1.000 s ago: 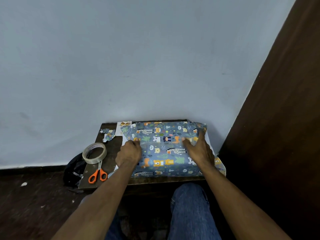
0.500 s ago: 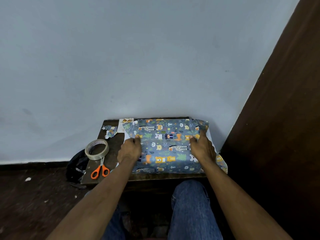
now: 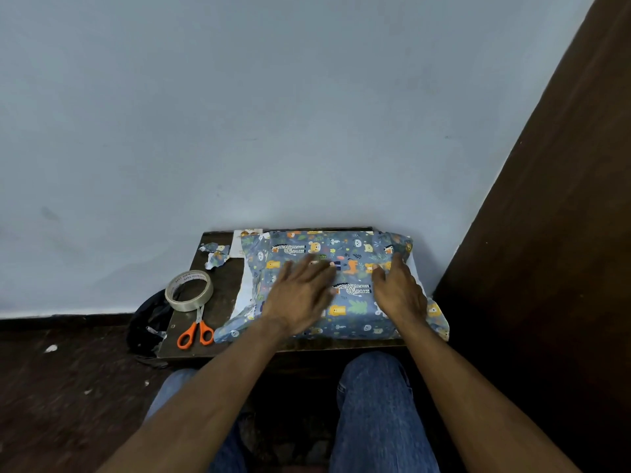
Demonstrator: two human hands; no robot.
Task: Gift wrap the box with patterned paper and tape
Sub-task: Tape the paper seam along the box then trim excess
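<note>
Since the earlier frame, the left hand (image 3: 300,295) had moved from the left edge of the box (image 3: 341,285) toward the middle of its top. It lay flat on the patterned paper (image 3: 355,305) with the fingers straight and spread, and it looked a little blurred. The right hand (image 3: 397,291) had stayed on the right part of the top, where it was before. Its fingers were a little bent and pressed the paper down, but I could not tell if they pinched a fold.

The box was covered with blue paper that had small animals printed on it. It lay on a low dark wooden table (image 3: 191,349), at the back, close against the pale wall (image 3: 273,114). The paper was loose and wrinkled at the left end and at the right end, and its white inner side showed along the left edge.

On the left part of the table stood a roll of clear tape (image 3: 188,290), apart from the box. Scissors with orange handles (image 3: 195,331) lay just in front of the roll, and their blades reached under its edge. Near the far left corner lay a small torn scrap of the same paper (image 3: 215,256).

Something dark (image 3: 146,322) was on the floor just beside the left side of the table. Blue jeans (image 3: 372,404) of the person showed below, near the front edge of the table. A dark brown surface (image 3: 563,233) filled the right side.
</note>
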